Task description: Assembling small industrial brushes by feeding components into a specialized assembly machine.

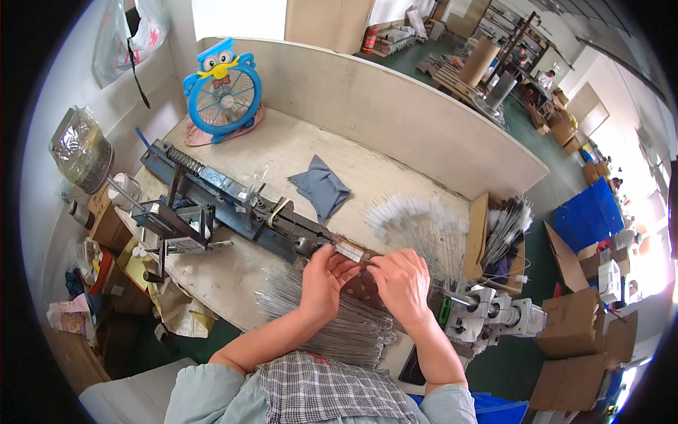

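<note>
My left hand (326, 277) and my right hand (402, 281) meet over the near end of a long blue metal machine (233, 205) on the wooden workbench (296, 152). Together their fingertips pinch a small whitish brush piece on a wire (351, 251) at the machine's jaw. A bundle of thin grey wires (332, 321) lies under my forearms at the bench's front edge. Finished wire brushes with white tufts (417, 219) fan out just beyond my right hand.
A blue owl-shaped fan (223, 92) stands at the back of the bench, a folded grey cloth (321, 187) in the middle. A cardboard box of brushes (501, 237) sits right, a grey motor unit (487, 314) below it. Boxes and blue crates fill the floor right.
</note>
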A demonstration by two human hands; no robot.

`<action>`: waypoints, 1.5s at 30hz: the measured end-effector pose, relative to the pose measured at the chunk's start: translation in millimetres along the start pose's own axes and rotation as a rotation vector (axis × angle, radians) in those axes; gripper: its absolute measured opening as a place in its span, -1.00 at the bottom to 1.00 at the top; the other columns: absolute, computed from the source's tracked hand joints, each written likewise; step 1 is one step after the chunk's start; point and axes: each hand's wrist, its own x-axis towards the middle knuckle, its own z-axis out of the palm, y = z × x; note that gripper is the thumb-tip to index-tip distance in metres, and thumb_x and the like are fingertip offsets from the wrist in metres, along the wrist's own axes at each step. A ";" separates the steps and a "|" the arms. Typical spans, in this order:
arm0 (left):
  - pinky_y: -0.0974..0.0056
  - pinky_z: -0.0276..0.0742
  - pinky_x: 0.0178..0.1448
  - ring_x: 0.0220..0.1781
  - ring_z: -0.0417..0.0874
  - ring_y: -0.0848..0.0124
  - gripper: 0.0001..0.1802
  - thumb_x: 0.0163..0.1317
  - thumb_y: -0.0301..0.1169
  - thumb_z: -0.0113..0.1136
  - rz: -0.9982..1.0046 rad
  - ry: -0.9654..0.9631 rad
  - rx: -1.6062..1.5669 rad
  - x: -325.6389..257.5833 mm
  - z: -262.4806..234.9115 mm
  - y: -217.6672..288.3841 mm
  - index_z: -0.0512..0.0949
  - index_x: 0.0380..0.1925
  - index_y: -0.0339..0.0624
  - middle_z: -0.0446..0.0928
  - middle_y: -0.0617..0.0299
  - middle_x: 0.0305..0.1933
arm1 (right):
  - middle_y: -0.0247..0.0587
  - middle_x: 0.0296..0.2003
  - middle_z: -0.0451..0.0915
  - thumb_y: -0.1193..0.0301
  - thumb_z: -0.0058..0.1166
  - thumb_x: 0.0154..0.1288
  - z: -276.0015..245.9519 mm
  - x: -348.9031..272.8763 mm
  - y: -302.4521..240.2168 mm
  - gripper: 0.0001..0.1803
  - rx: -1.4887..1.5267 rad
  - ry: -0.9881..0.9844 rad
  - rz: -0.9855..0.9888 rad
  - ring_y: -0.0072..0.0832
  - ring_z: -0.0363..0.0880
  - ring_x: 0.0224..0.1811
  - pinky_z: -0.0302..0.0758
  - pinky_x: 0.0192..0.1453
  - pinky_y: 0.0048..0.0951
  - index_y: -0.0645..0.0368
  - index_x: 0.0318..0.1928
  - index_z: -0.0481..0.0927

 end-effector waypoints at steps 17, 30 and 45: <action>0.18 0.37 0.17 0.19 0.43 0.27 -0.45 0.33 -0.13 -0.01 -0.156 -0.019 0.476 -30.1 -21.6 22.4 0.25 0.20 -0.24 0.38 0.09 0.18 | -0.33 -0.45 0.57 0.34 0.19 0.07 5.3 -72.2 21.1 -0.87 0.151 -0.246 0.050 -0.32 0.56 -0.35 0.51 -0.34 -0.31 0.06 -0.35 0.63; 0.50 0.41 -0.28 -0.34 0.52 0.51 -0.54 0.12 0.04 0.25 0.545 0.790 0.189 -37.6 -339.3 250.9 0.49 -0.29 -0.14 0.54 0.32 -0.31 | -0.38 -0.48 0.52 0.32 0.14 0.08 0.1 -90.4 26.4 -0.92 0.052 -0.316 0.074 -0.39 0.54 -0.31 0.52 -0.34 -0.38 0.01 -0.46 0.62; 0.20 0.54 0.05 -0.01 0.56 0.32 -0.73 0.25 -0.37 0.08 -0.073 0.178 0.016 -16.9 -108.8 55.8 0.43 -0.10 -0.27 0.51 0.09 -0.08 | -0.24 -0.42 0.58 0.52 0.02 0.02 -15.5 -102.7 42.7 -0.74 0.038 -0.450 0.192 -0.25 0.60 -0.32 0.52 -0.27 -0.26 0.06 -0.22 0.61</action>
